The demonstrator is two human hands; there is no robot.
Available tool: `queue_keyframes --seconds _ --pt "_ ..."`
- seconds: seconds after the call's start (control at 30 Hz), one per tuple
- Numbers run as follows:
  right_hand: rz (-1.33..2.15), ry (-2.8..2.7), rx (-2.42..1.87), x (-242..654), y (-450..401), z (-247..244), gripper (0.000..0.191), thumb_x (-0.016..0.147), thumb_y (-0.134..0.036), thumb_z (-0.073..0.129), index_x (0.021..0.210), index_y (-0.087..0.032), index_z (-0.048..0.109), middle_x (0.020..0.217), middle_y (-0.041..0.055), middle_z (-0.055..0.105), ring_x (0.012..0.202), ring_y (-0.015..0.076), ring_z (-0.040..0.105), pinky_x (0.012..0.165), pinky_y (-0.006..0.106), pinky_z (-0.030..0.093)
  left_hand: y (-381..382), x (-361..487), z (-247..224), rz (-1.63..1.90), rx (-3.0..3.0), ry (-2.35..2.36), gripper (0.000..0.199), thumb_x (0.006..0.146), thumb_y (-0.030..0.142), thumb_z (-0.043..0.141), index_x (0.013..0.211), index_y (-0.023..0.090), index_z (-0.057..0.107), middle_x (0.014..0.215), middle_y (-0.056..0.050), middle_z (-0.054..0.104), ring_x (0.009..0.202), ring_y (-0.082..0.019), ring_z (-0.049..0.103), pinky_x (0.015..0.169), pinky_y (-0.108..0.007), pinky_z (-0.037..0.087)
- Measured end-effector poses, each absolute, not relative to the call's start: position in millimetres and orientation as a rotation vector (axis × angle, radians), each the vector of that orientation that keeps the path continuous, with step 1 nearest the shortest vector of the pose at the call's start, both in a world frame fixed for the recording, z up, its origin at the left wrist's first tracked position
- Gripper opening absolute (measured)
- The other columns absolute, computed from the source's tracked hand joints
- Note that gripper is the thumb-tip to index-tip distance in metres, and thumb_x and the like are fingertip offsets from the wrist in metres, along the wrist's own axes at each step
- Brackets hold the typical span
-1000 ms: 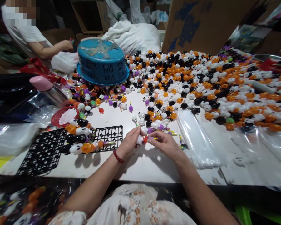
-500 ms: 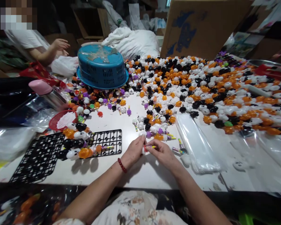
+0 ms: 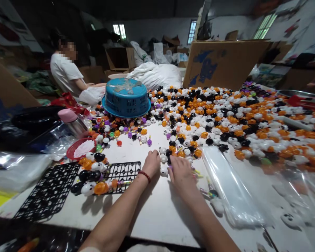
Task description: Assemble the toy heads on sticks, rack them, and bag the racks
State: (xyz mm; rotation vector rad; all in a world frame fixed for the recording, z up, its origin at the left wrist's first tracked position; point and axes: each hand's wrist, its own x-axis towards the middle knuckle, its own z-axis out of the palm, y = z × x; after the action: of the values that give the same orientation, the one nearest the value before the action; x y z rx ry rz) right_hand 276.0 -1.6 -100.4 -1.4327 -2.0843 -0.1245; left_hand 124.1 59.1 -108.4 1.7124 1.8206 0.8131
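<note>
My left hand (image 3: pixel 151 165), a dark red bead bracelet at its wrist, has its fingers curled together at the near edge of the pile; whatever they hold is hidden. Beside it, my right hand (image 3: pixel 181 175) rests palm down, fingers reaching over small pieces. A white piece with a face (image 3: pixel 164 171) lies between the two hands. Just beyond them are black, orange and white pieces (image 3: pixel 182 153), some with yellow patterned tubes. On the left, a black grid tray (image 3: pixel 137 163) bears stick toys with ghost heads and an orange pumpkin head (image 3: pixel 101 188).
Clear plastic bags (image 3: pixel 232 189) lie right of my hands. A large heap of toy heads (image 3: pixel 212 115) covers the back right. An upturned blue basket (image 3: pixel 127 99), red basket (image 3: pixel 69 150), pink-capped bottle (image 3: pixel 73 120) and another black grid (image 3: pixel 47 190) stand left. A person (image 3: pixel 65 73) sits behind.
My hands have parted from the small red and yellow piece they held together and moved forward to the pile. The view has tilted up. The co-worker's raised hand has come down.
</note>
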Motion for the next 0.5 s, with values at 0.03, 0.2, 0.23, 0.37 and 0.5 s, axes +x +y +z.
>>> queue_keyframes --seconds 0.03,0.2,0.23,0.37,0.5 --pt "-0.131 -2.112 -1.439 268 1 -103 0.039 0.095 -0.02 0.048 0.133 -0.012 0.057 0.124 0.0155 0.065 0.117 0.0305 0.053 0.11 0.051 0.032 52 126 -109 0.836 1.684 1.8 0.011 0.089 0.019 0.049 0.09 0.019 0.06 0.088 -0.007 0.063 0.08 -0.018 0.06 0.075 -0.029 0.046" --pt "-0.057 -2.171 -1.438 249 18 -109 0.039 0.09 -0.008 0.049 0.127 -0.013 0.061 0.107 0.0122 0.071 0.108 0.0271 0.059 0.117 0.055 0.019 29 135 -107 0.915 1.593 1.743 0.017 0.096 0.032 0.044 0.095 0.021 0.057 0.087 -0.004 0.068 0.077 -0.017 0.064 0.071 -0.027 0.049" --pt "-0.042 -2.154 -1.432 249 21 -109 0.037 0.09 -0.008 0.049 0.125 -0.014 0.062 0.104 0.0114 0.072 0.104 0.0262 0.061 0.117 0.056 0.019 33 134 -105 0.93 1.58 1.767 0.019 0.097 0.032 0.042 0.097 0.021 0.057 0.089 -0.005 0.068 0.08 -0.018 0.064 0.073 -0.028 0.049" --pt "0.053 -2.014 -1.28 253 29 -103 0.034 0.096 -0.015 0.046 0.127 -0.016 0.06 0.115 0.0127 0.07 0.108 0.0244 0.063 0.113 0.052 0.031 80 114 -89 0.99 1.555 1.921 0.027 0.094 0.022 0.042 0.118 0.018 0.056 0.114 -0.015 0.064 0.107 -0.026 0.06 0.093 -0.038 0.046" --pt "0.423 -1.781 -1.19 258 15 -93 0.038 0.093 -0.023 0.05 0.13 -0.015 0.059 0.125 0.0153 0.066 0.114 0.0255 0.061 0.099 0.042 0.048 130 91 -77 0.972 1.534 2.02 0.035 0.085 0.017 0.054 0.121 0.016 0.057 0.127 -0.02 0.057 0.126 -0.032 0.048 0.107 -0.043 0.038"
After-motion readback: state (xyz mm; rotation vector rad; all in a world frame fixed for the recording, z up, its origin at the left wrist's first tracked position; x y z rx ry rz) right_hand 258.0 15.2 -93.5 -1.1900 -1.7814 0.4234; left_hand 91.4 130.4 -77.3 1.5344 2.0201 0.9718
